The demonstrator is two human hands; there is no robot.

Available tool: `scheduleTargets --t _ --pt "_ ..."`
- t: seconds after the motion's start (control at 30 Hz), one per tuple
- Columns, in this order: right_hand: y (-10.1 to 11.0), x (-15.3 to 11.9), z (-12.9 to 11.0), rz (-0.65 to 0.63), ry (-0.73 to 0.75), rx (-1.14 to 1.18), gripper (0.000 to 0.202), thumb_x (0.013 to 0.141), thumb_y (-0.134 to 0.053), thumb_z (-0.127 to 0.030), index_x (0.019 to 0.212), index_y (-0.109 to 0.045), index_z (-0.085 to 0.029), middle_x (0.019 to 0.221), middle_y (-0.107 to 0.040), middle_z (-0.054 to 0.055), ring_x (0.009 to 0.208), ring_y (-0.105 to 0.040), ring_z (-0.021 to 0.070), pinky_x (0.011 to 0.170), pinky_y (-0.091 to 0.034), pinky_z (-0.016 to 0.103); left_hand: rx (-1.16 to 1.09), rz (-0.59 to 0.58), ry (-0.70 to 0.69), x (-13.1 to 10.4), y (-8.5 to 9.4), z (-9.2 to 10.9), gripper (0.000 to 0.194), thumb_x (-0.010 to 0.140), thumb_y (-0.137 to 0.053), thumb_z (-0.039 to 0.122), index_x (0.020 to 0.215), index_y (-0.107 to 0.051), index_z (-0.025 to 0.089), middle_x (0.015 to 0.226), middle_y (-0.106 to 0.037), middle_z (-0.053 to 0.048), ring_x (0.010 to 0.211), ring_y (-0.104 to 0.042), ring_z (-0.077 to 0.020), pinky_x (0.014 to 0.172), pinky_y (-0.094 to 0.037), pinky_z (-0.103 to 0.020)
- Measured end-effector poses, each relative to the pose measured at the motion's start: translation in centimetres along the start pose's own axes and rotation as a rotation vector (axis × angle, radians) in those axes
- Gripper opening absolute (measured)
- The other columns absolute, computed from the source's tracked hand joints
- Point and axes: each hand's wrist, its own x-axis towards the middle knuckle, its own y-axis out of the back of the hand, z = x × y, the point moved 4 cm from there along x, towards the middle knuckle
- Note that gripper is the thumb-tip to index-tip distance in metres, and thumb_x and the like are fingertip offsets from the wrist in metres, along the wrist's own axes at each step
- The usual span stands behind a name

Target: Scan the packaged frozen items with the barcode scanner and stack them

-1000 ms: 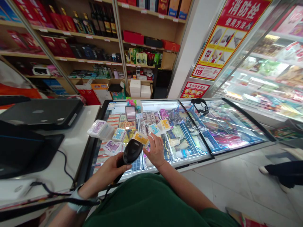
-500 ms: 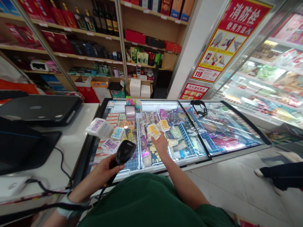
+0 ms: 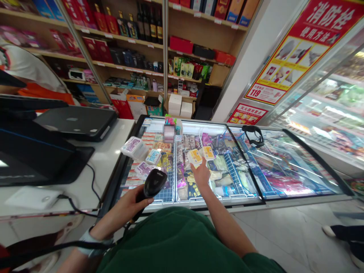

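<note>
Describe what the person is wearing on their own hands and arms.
The left hand and right hand are both ungloved. A pale blue-grey wristband shows on the left side only. On the right side, a short, dark green sleeve matches the shirt; the left sleeve is out of view.

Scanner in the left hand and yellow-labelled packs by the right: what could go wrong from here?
The right hand has its fingers at one yellow-labelled pack, close to another; it might nudge that one across the glass lid.
A dark cord crosses the left wrist, so it could snag if the left hand swings the scanner away.
</note>
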Motion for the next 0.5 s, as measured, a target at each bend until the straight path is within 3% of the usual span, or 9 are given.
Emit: scheduleTargets --t 0.13,0.23,0.33,0.5 --pt "-0.3 -1.2 -1.3 0.025 0.150 0.088 0.061 0.091 -0.062 -0.048 0.140 -0.046 -0.014 0.088 -0.073 0.008 0.083 -0.070 0.0267 0.074 -0.047 0.033 -0.020 0.075 0.043 -1.0 1.3 -1.1 0.045 0.074 -0.074 0.051 0.104 -0.073 0.019 0.102 -0.078 -0.007 0.104 -0.069 -0.0327 0.095 -0.054 -0.040" --pt "-1.1 -1.9 -3.0 0.027 0.270 0.130 0.051 0.090 -0.062 -0.043 0.131 -0.053 -0.013 0.102 -0.070 0.011 0.092 -0.068 0.0266 0.079 -0.049 0.035 -0.068 0.113 0.066 -1.8 2.4 -2.3 0.048 0.070 -0.078 0.054 0.103 -0.074 0.020 0.102 -0.079 -0.007 0.104 -0.070 -0.0327 0.096 -0.054 -0.041" --pt "-2.2 -2.8 -5.4 -0.019 0.371 0.135 0.046 0.088 -0.065 -0.041 0.125 -0.058 -0.015 0.113 -0.066 0.013 0.102 -0.065 0.0269 0.085 -0.050 0.036 -0.097 0.163 0.118 -2.9 3.6 -3.5 0.058 0.066 -0.080 0.059 0.106 -0.074 0.018 0.105 -0.079 -0.010 0.108 -0.070 -0.0341 0.099 -0.053 -0.043" --pt "-3.9 -5.3 -10.7 -0.118 0.551 0.132 0.047 0.083 -0.070 -0.046 0.119 -0.061 -0.017 0.115 -0.063 0.012 0.107 -0.062 0.0277 0.090 -0.050 0.038 -0.091 0.245 0.152 -4.8 5.4 -5.4 0.060 0.067 -0.079 0.061 0.108 -0.072 0.017 0.110 -0.078 -0.012 0.111 -0.069 -0.0338 0.102 -0.051 -0.043"
